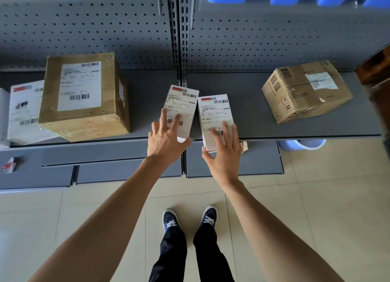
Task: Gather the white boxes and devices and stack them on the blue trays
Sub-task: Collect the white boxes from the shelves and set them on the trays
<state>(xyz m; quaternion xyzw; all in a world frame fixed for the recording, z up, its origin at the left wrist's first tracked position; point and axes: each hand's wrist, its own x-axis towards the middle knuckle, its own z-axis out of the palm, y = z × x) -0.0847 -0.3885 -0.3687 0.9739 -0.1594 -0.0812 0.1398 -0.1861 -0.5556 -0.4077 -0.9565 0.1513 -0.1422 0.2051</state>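
The grey shelf (pixel 263 113) is reached over, brown cartons left aside. Two white boxes (pixel 182 111) lie at its front edge, just beneath each grip: left hand (pixel 166 138) and right hand (pixel 223 149) are spread wide on top, seemingly for sliding them off.

Both bare forearms enter from the lower corners of the frame and converge toward its centre, extended forward. The left hand (pixel 166 139) sits just left of centre, palm down, fingers spread and pointing up-frame, thumb out to the right. The right hand (pixel 223 151) sits just right of centre, slightly lower, palm down, fingers spread, thumb at its left side. The hands are near each other but apart. Both wrists are straight.
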